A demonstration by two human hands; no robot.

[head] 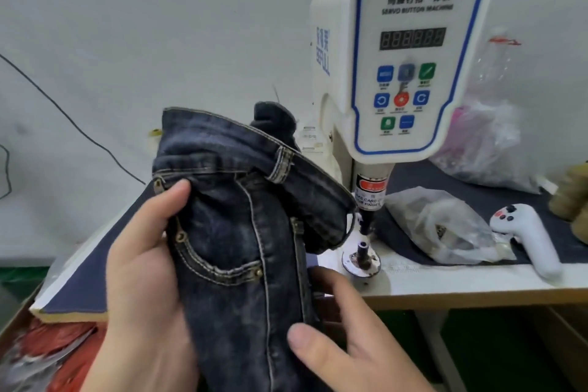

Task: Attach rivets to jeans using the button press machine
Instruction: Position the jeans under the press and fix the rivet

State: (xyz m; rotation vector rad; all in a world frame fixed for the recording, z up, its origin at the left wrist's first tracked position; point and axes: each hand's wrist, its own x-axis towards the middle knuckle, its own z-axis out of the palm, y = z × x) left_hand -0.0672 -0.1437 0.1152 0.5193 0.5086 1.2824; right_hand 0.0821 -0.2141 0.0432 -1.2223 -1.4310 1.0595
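Got the dark blue washed denim jeans (241, 232) held up in front of the bench (445, 283), waistband end leaning toward the white servo button press machine (401, 51), right beside its black lower die post (362, 253). 2 brass rivets already sit on the pocket corners. My left hand (143, 280) grips the pocket side, thumb on top. My right hand (346, 337) pinches the fly edge. A clear crinkled plastic bag (439, 226) and a white handheld controller (528, 235) lie further right.
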